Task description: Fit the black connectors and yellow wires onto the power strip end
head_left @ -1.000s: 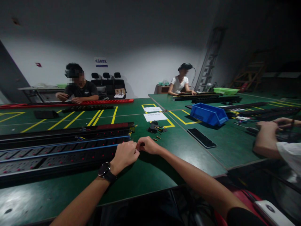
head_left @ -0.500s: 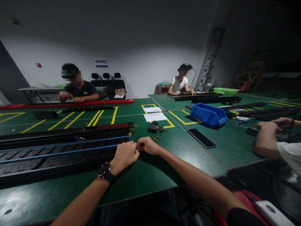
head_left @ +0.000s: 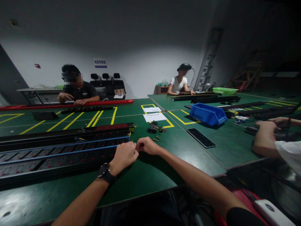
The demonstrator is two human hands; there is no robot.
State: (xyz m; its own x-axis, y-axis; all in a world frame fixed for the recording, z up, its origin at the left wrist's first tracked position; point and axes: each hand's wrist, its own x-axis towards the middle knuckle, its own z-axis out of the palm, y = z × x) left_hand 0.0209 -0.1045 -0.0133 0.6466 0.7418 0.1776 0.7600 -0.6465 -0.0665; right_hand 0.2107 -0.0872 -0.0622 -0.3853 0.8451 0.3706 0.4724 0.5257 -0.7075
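My left hand (head_left: 126, 153) is closed, its fingers curled at the right end of a long black socket strip (head_left: 77, 156) with red dots and blue edges. Against its fingertips, my right hand (head_left: 148, 146) is pinched, thumb and fingers together. Whatever lies between the fingertips is too small or hidden to make out. Just beyond my right hand, several small brass-coloured pins (head_left: 156, 138) lie on the green table. Behind them sits a small black part with coloured wires (head_left: 155, 127). A second long black housing (head_left: 108, 128) lies behind the socket strip.
White paper labels (head_left: 154, 117) lie ahead. To the right are a phone (head_left: 201, 138) and a blue bin (head_left: 208, 114). A co-worker's hand (head_left: 266, 127) is at the far right. Two people sit across the table, near a red rail (head_left: 113, 103) and a green tray (head_left: 225, 91).
My hands keep almost the same place and pose, fingertips together. The whole view has shifted very slightly. The person across at left has moved a hand a little.
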